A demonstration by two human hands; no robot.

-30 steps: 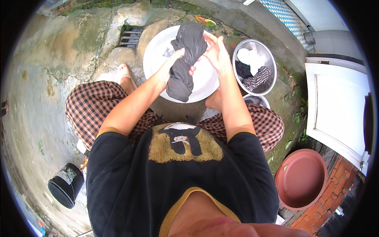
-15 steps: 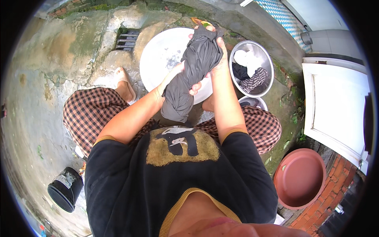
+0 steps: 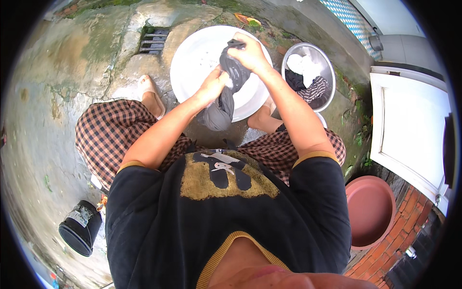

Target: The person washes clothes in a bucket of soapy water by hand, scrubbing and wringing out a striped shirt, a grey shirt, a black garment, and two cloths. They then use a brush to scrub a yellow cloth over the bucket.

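Observation:
A wet dark grey garment [image 3: 234, 70] is twisted tight between my two hands, over a large white basin [image 3: 190, 60]. My left hand [image 3: 213, 85] is closed round its middle, while my right hand [image 3: 250, 52] grips the upper end. The garment's looser lower end hangs past the basin's near rim, between my knees. Its exact kind cannot be made out from the bunched cloth. Inside the basin, the part behind my hands and the cloth is hidden.
Right of the basin stands a metal bowl [image 3: 328, 98] holding white, black and striped clothes. A reddish-brown tub [image 3: 368, 212] is at lower right, below a white door [image 3: 409, 125]. At lower left is a black bucket [image 3: 79, 229]. A drain grate [image 3: 154, 41] lies beyond my left foot.
My right hand has turned over at the garment's upper end, and its elbow has swung outward. The garment is now twisted thinner and lies lower over the basin.

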